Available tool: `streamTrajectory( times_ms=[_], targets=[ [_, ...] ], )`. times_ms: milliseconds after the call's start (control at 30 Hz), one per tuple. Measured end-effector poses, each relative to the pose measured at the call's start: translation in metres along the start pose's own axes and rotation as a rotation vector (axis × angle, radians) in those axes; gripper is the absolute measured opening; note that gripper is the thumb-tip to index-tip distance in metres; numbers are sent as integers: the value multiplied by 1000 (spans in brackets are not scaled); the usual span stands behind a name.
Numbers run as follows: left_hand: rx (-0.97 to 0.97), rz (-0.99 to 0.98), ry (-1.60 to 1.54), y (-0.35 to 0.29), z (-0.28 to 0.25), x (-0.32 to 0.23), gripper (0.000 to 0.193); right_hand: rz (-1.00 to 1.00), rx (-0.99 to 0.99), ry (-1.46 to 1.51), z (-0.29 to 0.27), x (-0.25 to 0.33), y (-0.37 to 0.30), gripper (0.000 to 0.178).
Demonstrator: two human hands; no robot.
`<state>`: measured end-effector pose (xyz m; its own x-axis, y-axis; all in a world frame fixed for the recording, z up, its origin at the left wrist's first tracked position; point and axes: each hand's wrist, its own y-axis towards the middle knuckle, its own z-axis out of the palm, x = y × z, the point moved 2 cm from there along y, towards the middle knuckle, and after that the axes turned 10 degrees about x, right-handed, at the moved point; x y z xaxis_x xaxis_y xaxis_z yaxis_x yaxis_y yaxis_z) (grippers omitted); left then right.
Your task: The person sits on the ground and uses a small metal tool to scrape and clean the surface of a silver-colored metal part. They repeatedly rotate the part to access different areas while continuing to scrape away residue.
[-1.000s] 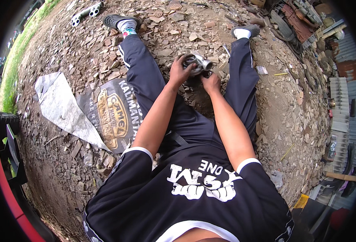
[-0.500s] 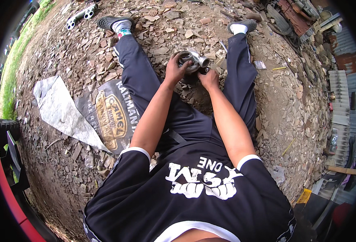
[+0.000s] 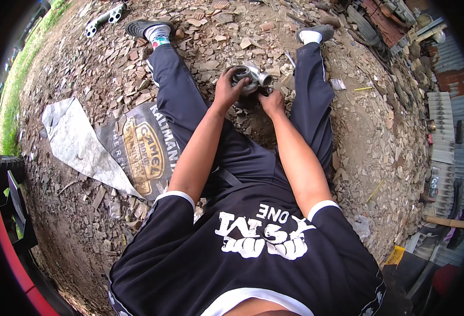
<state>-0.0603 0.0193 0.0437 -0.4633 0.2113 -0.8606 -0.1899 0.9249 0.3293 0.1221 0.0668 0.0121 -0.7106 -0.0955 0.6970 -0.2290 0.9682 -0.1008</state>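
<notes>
You sit on rubble-strewn ground with legs spread; your left hand [image 3: 225, 90] wraps its fingers over the top of a grey metal part [image 3: 250, 79] held between your knees, while your right hand [image 3: 272, 101] pinches at its lower side, fingers curled close, apparently working a fitting. The next move seems to call for steadying the part with the left hand while the right turns or pulls. Compared with a second earlier, both hands keep the same grip; a printed sheet [image 3: 137, 145] lies to your left, a twin metal pipe [image 3: 104, 18] beyond.
</notes>
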Motion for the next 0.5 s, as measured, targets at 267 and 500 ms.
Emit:
streamTrajectory(
  times_ms=[267, 500],
  targets=[
    [13, 5, -57, 0, -1, 0, 37, 34, -51, 38, -2, -9, 8, 50],
    [13, 7, -63, -1, -2, -4, 36, 86, 25, 14, 2, -13, 12, 51]
  ],
)
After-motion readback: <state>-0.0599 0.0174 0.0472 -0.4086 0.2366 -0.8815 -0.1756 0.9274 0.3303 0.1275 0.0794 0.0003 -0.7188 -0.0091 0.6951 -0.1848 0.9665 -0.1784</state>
